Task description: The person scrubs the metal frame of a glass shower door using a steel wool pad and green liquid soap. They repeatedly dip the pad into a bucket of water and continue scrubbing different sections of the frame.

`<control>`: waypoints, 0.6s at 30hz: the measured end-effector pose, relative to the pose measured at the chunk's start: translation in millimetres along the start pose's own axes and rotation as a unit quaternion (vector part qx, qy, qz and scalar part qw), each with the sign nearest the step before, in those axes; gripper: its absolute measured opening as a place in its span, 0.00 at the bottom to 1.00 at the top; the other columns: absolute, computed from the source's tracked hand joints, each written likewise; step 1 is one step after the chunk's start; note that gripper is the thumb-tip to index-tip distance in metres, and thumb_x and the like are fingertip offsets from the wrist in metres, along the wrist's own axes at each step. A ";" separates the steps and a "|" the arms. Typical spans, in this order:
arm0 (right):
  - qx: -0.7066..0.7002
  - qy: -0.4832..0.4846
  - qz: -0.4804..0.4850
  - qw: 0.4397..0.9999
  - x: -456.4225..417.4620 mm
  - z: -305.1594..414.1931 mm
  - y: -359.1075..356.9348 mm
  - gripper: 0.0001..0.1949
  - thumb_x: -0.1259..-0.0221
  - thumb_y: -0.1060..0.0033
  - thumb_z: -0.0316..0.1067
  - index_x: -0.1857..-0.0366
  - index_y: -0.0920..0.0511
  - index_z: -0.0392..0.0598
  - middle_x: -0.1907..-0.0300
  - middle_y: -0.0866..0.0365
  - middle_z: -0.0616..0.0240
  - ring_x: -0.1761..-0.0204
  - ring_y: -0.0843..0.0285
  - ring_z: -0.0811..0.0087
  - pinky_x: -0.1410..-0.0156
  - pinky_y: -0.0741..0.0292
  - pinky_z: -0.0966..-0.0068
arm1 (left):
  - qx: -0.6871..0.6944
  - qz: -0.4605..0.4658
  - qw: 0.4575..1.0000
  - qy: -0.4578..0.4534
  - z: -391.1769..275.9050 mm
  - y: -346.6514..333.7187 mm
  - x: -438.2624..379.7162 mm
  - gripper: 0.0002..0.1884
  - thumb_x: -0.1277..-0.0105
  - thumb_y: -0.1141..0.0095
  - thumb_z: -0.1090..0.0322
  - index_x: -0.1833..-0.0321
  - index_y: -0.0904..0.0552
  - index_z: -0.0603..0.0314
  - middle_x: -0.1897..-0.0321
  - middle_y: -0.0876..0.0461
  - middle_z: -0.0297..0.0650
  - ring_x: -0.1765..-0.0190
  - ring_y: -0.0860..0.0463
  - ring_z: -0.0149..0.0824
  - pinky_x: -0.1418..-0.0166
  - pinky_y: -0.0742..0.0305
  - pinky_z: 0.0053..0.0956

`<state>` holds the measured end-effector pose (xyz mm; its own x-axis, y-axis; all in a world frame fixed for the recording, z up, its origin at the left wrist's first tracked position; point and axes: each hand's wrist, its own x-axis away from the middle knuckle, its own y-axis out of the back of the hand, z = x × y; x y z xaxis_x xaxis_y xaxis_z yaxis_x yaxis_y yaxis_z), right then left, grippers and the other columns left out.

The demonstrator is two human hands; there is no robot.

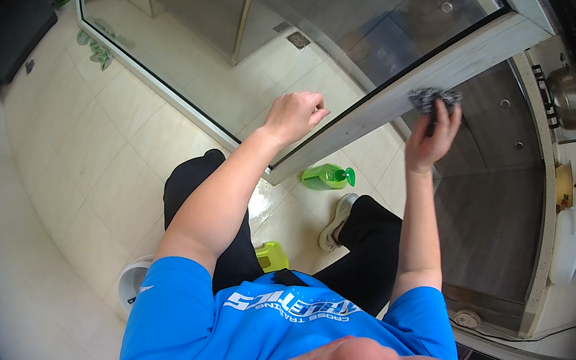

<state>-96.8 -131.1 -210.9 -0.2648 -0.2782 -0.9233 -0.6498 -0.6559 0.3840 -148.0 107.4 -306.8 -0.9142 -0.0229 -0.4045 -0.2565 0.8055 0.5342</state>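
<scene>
My right hand holds a dark, mottled scrubbing pad or cloth against the pale frame of a glass door, on its outer side. Loosely curled, my left hand is at the glass panel, near the frame's edge; nothing shows in it, though its palm is hidden. A green pump bottle of clear plastic stands or lies on the tiles beside the foot of the frame; its posture is hard to tell.
Between my legs is a yellow-green plastic object. A white bucket stands by my left side. Wet tiles shine near the frame's foot. On the right, a counter carries a steel pot and a white container.
</scene>
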 end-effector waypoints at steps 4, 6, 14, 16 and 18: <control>-0.004 0.107 -0.046 0.993 -93.3 1.1 2.4 0.17 0.45 0.43 0.22 0.50 0.21 0.43 0.45 0.26 0.48 0.43 0.27 0.53 0.37 0.31 0.66 | -0.005 -0.009 1.000 0.007 4.0 5.6 0.9 0.10 0.38 0.41 0.61 0.68 0.19 0.61 0.73 0.17 0.44 0.68 0.18 0.45 0.65 0.25 0.37; 0.031 0.177 -0.040 0.983 -138.4 -14.2 0.1 0.16 0.45 0.43 0.23 0.52 0.19 0.47 0.46 0.23 0.52 0.42 0.26 0.55 0.38 0.30 0.66 | -0.003 -0.011 1.000 0.014 4.8 8.7 2.7 0.10 0.38 0.41 0.61 0.67 0.19 0.61 0.72 0.18 0.44 0.67 0.18 0.45 0.64 0.25 0.37; 0.334 0.310 0.115 0.882 -198.3 -4.7 15.7 0.12 0.40 0.41 0.46 0.57 0.19 0.55 0.51 0.20 0.68 0.43 0.27 0.65 0.38 0.34 0.67 | -0.004 0.013 0.999 0.030 -0.6 8.6 3.2 0.10 0.38 0.41 0.60 0.68 0.18 0.60 0.70 0.16 0.44 0.65 0.17 0.47 0.62 0.23 0.39; 0.306 0.294 0.171 0.889 -178.6 -0.4 9.6 0.10 0.41 0.40 0.45 0.61 0.20 0.55 0.54 0.21 0.69 0.46 0.26 0.65 0.38 0.35 0.66 | -0.005 0.009 1.000 0.028 0.1 8.3 2.9 0.10 0.39 0.41 0.60 0.68 0.18 0.60 0.71 0.16 0.44 0.66 0.18 0.46 0.63 0.24 0.38; 0.258 0.291 0.228 0.893 -143.5 7.7 -7.6 0.10 0.44 0.39 0.45 0.64 0.21 0.54 0.56 0.22 0.69 0.48 0.26 0.66 0.39 0.35 0.65 | -0.015 -0.006 0.999 0.028 5.8 15.0 3.6 0.10 0.39 0.40 0.60 0.67 0.19 0.60 0.72 0.17 0.44 0.67 0.18 0.45 0.65 0.25 0.36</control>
<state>-59.4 -80.7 -81.3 -0.2690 -0.8495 -0.4540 -0.8505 -0.0118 0.5259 -153.3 122.8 -304.5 -0.9272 -0.0655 -0.3689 -0.2751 0.7874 0.5517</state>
